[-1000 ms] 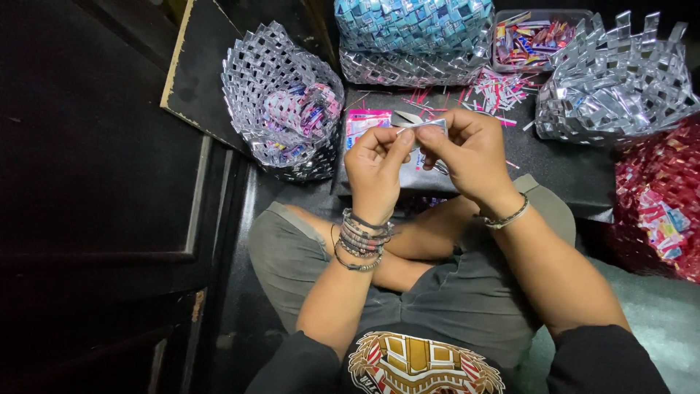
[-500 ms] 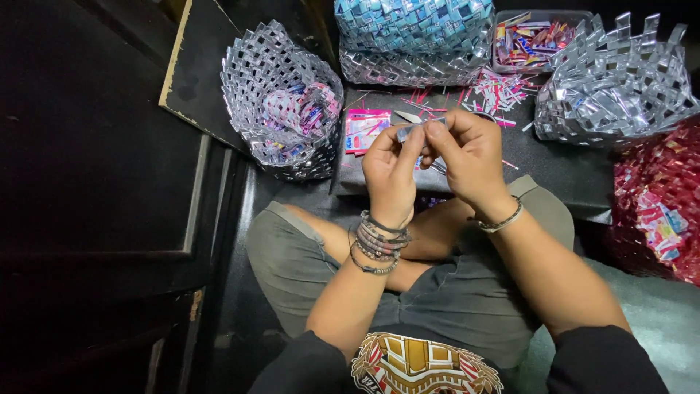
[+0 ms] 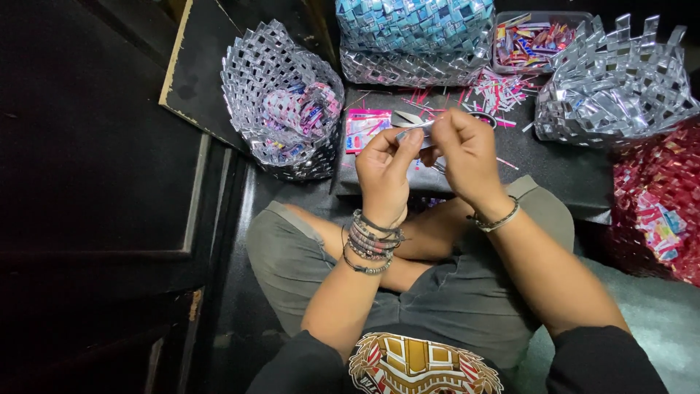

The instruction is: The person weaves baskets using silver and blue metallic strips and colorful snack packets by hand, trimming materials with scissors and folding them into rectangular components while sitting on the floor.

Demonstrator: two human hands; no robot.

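the person sits cross-legged at a low dark board (image 3: 554, 171). the left hand (image 3: 383, 175) and the right hand (image 3: 467, 157) meet above its near edge, and both are closed in a pinch on one narrow silver foil strip (image 3: 414, 129). the strip runs between the two sets of fingertips, level with the board and clear of it. the left thumb presses on top of the strip; the right hand's fingers curl over its other end, and their exact contact is hidden.

judged from this posture, the step in hand is folding or creasing the strip. to do it well, the person keeps both pinches close to the fold line, holds the strip edges aligned, and presses the crease flat with the thumb before releasing either end. a loose grip is likely to let the foil spring open or skew.

a pink wrapper (image 3: 367, 129) lies on the board just beyond the left hand. cut scraps (image 3: 496, 91) are scattered further back. a silver woven basket (image 3: 281, 98) stands to the left, a second silver woven piece (image 3: 612, 87) to the right, and a blue woven piece (image 3: 412, 33) at the back.
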